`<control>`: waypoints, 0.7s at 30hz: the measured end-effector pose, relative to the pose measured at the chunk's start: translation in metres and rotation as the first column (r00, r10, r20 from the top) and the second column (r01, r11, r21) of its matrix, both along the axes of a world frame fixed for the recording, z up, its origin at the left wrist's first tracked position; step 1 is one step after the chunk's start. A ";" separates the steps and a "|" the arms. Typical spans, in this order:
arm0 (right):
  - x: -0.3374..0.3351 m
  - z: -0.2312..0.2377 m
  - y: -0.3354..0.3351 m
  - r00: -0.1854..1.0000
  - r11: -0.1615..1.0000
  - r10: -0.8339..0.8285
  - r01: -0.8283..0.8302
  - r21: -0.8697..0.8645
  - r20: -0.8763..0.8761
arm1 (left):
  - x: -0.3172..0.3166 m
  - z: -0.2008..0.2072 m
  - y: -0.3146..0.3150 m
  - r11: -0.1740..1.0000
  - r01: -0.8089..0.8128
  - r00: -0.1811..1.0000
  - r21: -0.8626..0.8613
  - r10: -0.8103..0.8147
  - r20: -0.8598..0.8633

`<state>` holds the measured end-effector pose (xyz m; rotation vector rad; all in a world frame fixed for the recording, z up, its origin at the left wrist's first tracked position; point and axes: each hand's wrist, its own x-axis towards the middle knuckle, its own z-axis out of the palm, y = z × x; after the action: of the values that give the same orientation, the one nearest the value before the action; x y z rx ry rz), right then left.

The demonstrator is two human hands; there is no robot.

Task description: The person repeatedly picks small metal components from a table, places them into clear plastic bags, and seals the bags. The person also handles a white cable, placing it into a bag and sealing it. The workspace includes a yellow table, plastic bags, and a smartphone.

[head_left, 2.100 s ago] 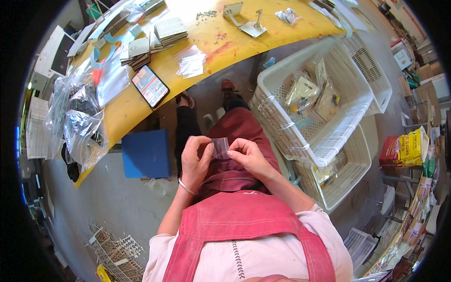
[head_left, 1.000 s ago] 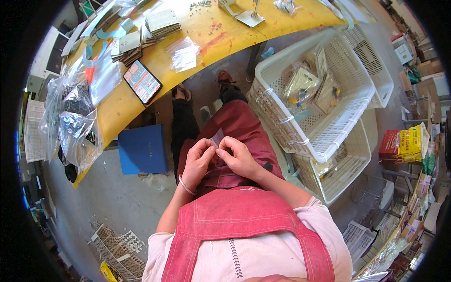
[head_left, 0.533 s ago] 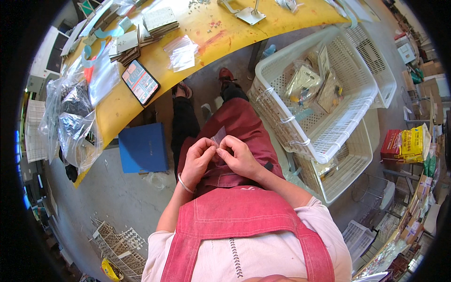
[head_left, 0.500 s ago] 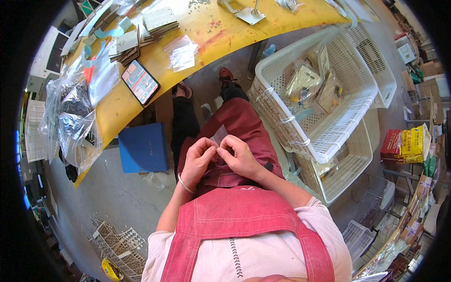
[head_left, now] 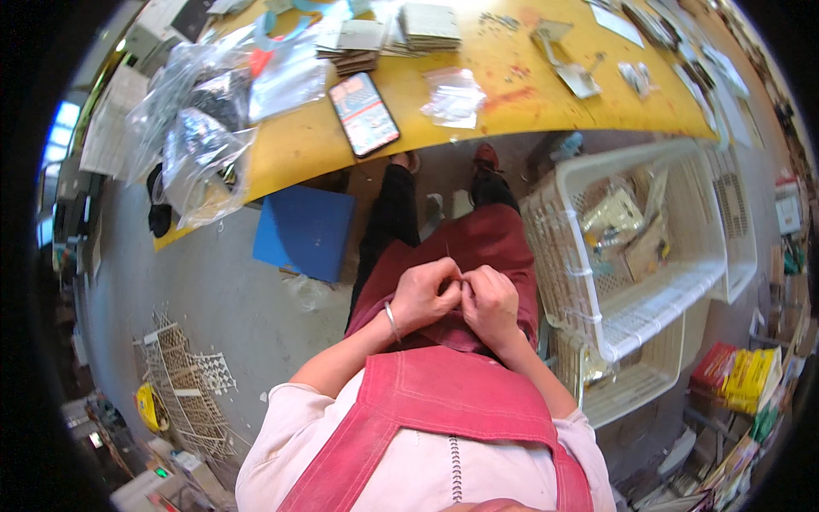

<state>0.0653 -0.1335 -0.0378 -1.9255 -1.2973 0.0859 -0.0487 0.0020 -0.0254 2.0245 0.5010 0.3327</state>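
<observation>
Over the lap of my red apron (head_left: 503, 239), my left hand (head_left: 424, 296) and my right hand (head_left: 492, 303) meet with fingertips pinched together. Both are closed, and whatever sits between the fingers is hidden by them. On the yellow table (head_left: 290, 141) beyond lie a phone (head_left: 364, 114) with a lit screen and a small pile of clear zip bags (head_left: 453, 96). Stacks of light flat plates (head_left: 429, 26) stand behind them. A metal bracket-like part (head_left: 577, 79) rests farther right, beside scattered tiny pieces (head_left: 498, 20).
White plastic baskets (head_left: 647, 328) stand stacked at my right, with bagged parts (head_left: 613, 217) inside. A blue box (head_left: 304, 232) is on the floor under the table's left. Large clear bags (head_left: 200, 141) hang over the table's left end. Lattice pieces (head_left: 183, 384) lie on the floor at lower left.
The view has turned left, so the table and baskets appear farther right. My hands stay together at the lap; the clear plastic piece that showed between them is now out of sight.
</observation>
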 end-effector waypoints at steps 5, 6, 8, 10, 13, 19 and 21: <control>0.007 -0.001 0.002 0.997 0.996 -0.079 0.080 -0.038 0.026 | -0.003 -0.004 0.002 0.997 -0.028 0.999 -0.070 0.032 0.044; 0.012 0.000 0.000 0.992 0.991 -0.127 0.127 -0.042 0.009 | -0.003 -0.003 0.000 0.996 -0.043 0.998 -0.083 0.047 0.049; 0.013 0.002 0.002 0.993 0.993 -0.118 0.117 -0.027 -0.019 | -0.003 0.001 0.001 0.996 -0.049 0.999 -0.081 0.050 0.010; 0.010 0.007 0.002 0.997 0.996 -0.081 0.081 -0.036 -0.007 | -0.003 -0.004 0.001 0.997 -0.066 0.998 -0.048 0.066 0.009; 0.002 0.010 0.006 0.997 0.998 0.009 -0.004 -0.056 0.077 | -0.004 -0.008 0.004 0.992 -0.109 0.994 -0.068 0.110 0.014; -0.007 0.010 0.010 0.989 0.997 0.058 -0.051 -0.058 0.138 | -0.005 -0.013 0.004 0.982 -0.125 0.989 -0.141 0.134 0.055; -0.007 0.006 0.011 0.990 0.997 0.065 -0.061 -0.037 0.129 | -0.005 -0.016 0.005 0.987 -0.116 0.988 -0.115 0.126 0.086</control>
<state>0.0582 -0.1224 -0.0315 -1.9448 -1.4512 0.0134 -0.0532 0.0073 -0.0414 1.8678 0.5736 0.4614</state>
